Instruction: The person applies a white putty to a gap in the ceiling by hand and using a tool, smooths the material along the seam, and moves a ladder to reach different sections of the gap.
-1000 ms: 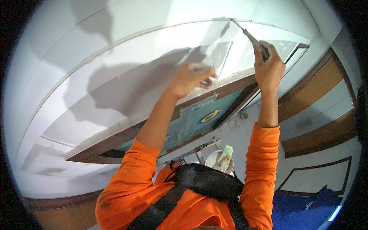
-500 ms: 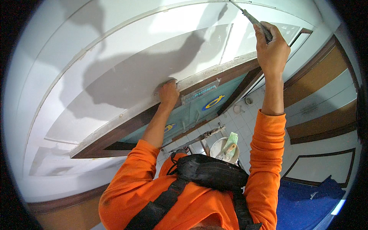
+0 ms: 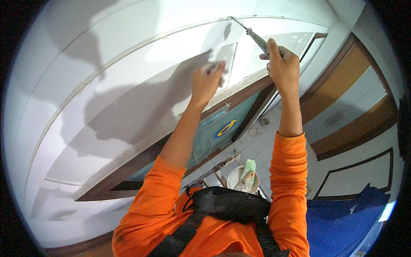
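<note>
My right hand (image 3: pixel 282 68) is closed round the dark, plaster-speckled handle of a slim screwdriver-like tool (image 3: pixel 257 42). The tool's thin metal shaft slants up and left, and its tip meets the seam (image 3: pixel 201 25) along the top of the white wall panel. My left hand (image 3: pixel 207 82) is raised in front of the grey patch on the wall (image 3: pixel 141 98), above the door frame. Its fingers are partly curled and smeared by motion, so I cannot make out whether anything is in them.
Below is a dark wooden door frame (image 3: pixel 100 188) with glass (image 3: pixel 201 143). A round bucket (image 3: pixel 231 182) holding a green scraper (image 3: pixel 248 168) and a wooden-handled tool stands low, beside a metal bar (image 3: pixel 214 169). A blue sheet (image 3: pixel 338 222) lies at the lower right.
My left hand has left the ledge over the door and moved up and right. My right hand and its tool appear lower and further left, as the whole view has shifted.
</note>
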Demonstrator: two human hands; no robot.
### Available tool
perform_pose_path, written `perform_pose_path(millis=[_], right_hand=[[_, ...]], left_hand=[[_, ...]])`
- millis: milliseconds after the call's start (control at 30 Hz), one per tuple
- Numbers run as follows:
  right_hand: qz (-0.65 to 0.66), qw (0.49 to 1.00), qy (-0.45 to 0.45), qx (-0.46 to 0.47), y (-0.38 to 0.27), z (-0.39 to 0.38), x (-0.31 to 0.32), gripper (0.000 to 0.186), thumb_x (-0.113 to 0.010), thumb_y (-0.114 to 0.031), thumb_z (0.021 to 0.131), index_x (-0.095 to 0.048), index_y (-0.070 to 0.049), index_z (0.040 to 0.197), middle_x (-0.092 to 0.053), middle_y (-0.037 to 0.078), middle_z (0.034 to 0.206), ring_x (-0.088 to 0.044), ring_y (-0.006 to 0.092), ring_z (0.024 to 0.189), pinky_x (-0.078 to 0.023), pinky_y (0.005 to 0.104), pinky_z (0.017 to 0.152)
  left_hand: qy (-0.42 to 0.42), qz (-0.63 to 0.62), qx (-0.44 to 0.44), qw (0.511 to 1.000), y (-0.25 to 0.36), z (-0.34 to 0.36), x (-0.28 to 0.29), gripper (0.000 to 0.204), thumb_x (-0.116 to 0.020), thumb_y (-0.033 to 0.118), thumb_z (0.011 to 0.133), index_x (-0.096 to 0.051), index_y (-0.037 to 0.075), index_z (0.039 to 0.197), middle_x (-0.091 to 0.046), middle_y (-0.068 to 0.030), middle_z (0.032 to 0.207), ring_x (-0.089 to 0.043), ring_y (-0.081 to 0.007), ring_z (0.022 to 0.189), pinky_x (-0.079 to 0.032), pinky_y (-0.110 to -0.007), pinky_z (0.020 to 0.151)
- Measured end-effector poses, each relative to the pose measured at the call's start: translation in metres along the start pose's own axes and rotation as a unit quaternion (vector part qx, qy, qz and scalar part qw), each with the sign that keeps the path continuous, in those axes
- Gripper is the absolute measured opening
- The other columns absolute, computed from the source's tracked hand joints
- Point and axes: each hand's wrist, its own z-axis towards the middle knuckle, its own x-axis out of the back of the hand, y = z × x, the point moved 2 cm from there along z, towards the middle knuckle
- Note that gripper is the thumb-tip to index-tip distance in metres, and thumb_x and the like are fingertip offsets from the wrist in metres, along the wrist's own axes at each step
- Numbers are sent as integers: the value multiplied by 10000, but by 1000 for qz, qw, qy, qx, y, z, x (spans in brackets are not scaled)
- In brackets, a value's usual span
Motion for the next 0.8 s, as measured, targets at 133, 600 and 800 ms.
perform_pose_path(millis=[133,600,800], right_hand=[[-57,988,54,132,-5,-1,3,307,-713,-296,900,-751,-14,1013,-731,193,858,-728,321,769,-558,371,745],[38,983,-148,-97,-17,2,10,400,-771,-328,879,-695,16,1070,-700,237,1043,-696,345,873,-546,390,813],[-107,940,129,298,-5,3,9,283,-714,-221,905,-714,-29,1113,-742,141,976,-702,266,805,-548,359,728]], left_hand=[[-54,-416,51,906,39,55,-40,425,-626,340,990,-593,0,1243,-704,-142,1074,-679,-201,847,-566,-330,711],[-22,-608,107,787,58,122,-75,142,-622,198,1000,-624,66,1054,-694,-82,976,-700,-209,904,-609,-328,796],[-84,-551,86,826,61,122,-75,192,-634,195,992,-618,33,1093,-697,-84,1019,-700,-212,966,-608,-326,827]])
